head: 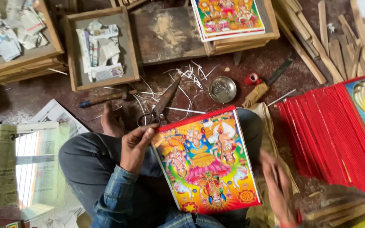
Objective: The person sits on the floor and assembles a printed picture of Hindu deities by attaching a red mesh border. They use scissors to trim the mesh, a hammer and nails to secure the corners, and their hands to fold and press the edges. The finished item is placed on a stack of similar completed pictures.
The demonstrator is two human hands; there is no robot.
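Observation:
A bright picture print (205, 162) with a red upper edge rests on my lap, tilted. My left hand (135, 145) grips its upper left corner, thumb on top. At the lower right my right hand (277, 190) is blurred beside the print's right edge; whether it holds anything cannot be made out. I sit cross-legged in jeans, one bare foot (108, 122) showing above my left knee.
Scissors (161, 105), a hammer (102, 98), a small metal dish (222, 89) and red thread spool (252, 79) lie on the floor ahead. Red-edged framed pictures (334, 135) fan out at right. Wooden frames (102, 48) with newspaper, wood strips (339, 42), glass pane (30, 164) at left.

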